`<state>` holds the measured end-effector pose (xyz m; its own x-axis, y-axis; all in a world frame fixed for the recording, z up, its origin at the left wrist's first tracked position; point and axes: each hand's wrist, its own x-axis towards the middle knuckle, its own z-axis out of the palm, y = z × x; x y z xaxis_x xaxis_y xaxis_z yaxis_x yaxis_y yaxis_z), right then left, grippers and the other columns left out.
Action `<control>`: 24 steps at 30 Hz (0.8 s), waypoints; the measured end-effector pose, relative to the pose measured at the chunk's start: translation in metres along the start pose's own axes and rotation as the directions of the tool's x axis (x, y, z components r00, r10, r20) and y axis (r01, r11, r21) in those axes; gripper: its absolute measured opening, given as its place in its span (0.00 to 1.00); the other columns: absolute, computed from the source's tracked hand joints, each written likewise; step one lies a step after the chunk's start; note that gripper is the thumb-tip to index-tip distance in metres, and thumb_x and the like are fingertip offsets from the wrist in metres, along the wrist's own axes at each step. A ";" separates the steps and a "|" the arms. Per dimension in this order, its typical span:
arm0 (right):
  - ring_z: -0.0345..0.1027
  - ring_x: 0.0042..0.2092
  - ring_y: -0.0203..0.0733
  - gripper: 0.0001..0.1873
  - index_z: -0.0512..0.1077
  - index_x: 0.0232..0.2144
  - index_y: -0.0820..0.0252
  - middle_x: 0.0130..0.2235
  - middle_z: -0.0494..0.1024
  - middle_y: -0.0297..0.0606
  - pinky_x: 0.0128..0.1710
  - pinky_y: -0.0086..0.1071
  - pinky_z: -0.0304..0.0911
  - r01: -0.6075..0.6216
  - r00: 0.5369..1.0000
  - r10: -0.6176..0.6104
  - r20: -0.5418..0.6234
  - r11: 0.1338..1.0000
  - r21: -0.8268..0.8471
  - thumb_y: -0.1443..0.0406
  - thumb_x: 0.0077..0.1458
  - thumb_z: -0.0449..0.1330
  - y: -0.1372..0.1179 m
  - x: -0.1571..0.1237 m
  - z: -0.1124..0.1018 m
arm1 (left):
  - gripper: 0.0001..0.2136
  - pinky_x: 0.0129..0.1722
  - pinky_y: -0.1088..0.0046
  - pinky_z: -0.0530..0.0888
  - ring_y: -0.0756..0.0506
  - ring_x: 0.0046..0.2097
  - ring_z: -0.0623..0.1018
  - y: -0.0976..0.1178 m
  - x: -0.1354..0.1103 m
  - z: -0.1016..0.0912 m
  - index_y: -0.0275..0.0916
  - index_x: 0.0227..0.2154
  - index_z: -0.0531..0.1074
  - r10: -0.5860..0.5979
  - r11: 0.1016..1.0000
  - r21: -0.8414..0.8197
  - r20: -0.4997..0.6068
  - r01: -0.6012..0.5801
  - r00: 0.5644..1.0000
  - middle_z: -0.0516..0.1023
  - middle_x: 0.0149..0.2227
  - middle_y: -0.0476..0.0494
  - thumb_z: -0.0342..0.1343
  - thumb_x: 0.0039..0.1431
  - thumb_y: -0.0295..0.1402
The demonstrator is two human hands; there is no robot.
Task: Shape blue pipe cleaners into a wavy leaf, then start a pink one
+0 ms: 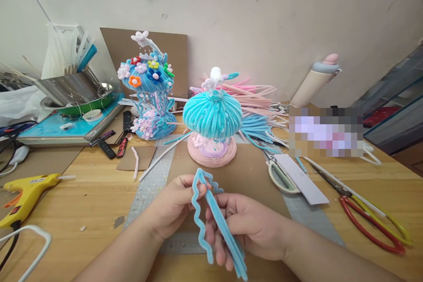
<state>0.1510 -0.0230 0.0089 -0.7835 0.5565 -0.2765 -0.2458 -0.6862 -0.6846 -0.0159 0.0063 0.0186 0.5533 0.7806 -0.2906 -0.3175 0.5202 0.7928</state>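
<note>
A bundle of light blue pipe cleaners (220, 216) is in both my hands, above a brown cardboard sheet. My left hand (176, 200) pinches its upper end, where a wavy strand bends over and hangs down on the left. Around the straight strands lower down, my right hand (243, 224) closes with its thumb on top. Just beyond my hands stands a turquoise mushroom-shaped lamp (213, 116) of pipe cleaners on a pink round base, topped with a white piece. Behind it to the left is a blue flower-covered pipe-cleaner piece (148, 79).
A yellow glue gun (28, 196) lies at far left. Red-and-yellow-handled scissors (370, 222) and pale-handled scissors (280, 178) lie on the right, beside a white card (302, 180). Pink pipe cleaners (254, 97) are piled behind. A metal bowl (68, 90) stands back left, a bottle (313, 81) back right.
</note>
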 end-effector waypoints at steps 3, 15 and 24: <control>0.68 0.25 0.33 0.11 0.66 0.35 0.63 0.31 0.72 0.37 0.24 0.27 0.64 0.015 0.996 -0.027 -0.081 0.989 -0.145 0.71 0.45 0.53 -0.005 -0.002 0.001 | 0.07 0.24 0.77 0.62 0.52 0.21 0.69 0.002 0.000 -0.002 0.36 0.25 0.73 0.000 0.999 0.042 -0.043 0.002 0.999 0.72 0.19 0.49 0.60 0.48 0.35; 0.69 0.37 0.38 0.14 0.66 0.42 0.62 0.36 0.75 0.41 0.41 0.37 0.62 0.084 0.969 -0.162 -0.186 0.926 -0.368 0.66 0.52 0.56 -0.008 -0.004 0.006 | 0.08 0.22 0.77 0.62 0.53 0.20 0.67 0.003 0.002 -0.003 0.34 0.24 0.73 0.033 0.999 -0.012 -0.132 -0.035 0.991 0.70 0.18 0.50 0.60 0.48 0.35; 0.73 0.32 0.40 0.15 0.63 0.41 0.59 0.34 0.75 0.40 0.33 0.35 0.67 0.063 0.982 -0.092 -0.167 0.983 -0.171 0.60 0.52 0.57 0.000 0.000 0.000 | 0.07 0.22 0.78 0.63 0.53 0.21 0.69 0.003 0.002 -0.002 0.35 0.24 0.72 0.074 0.996 -0.032 -0.189 -0.082 0.979 0.72 0.20 0.50 0.59 0.49 0.34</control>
<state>0.1509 -0.0226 0.0089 -0.6512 0.6877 -0.3210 -0.1935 -0.5595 -0.8060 -0.0168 0.0104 0.0197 0.3726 0.8685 -0.3269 -0.3866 0.4655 0.7961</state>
